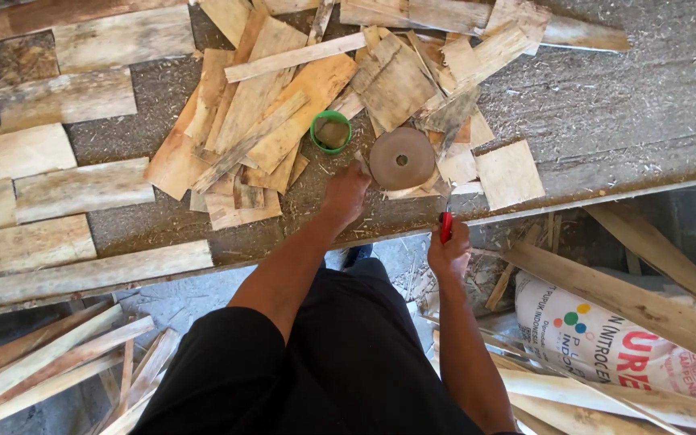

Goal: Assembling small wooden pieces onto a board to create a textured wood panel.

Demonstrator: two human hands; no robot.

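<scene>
The left hand [346,193] rests half-closed beside a brown tape roll [401,159] near the table's [606,121] front edge; the right hand [449,251] grips a red-handled tool [446,226].

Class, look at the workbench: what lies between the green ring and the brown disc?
In the head view, between the green ring and the brown disc lies only a short stretch of bench strewn with wood chips and the tip of a wood offcut.

Left hand [346,193] on the bench [606,113] near its front edge — touching a brown disc [401,158], green ring [331,131] just beside, wood offcuts [267,105] heaped behind, right hand [449,250] gripping a red-handled tool [446,226] at the front edge.
</scene>
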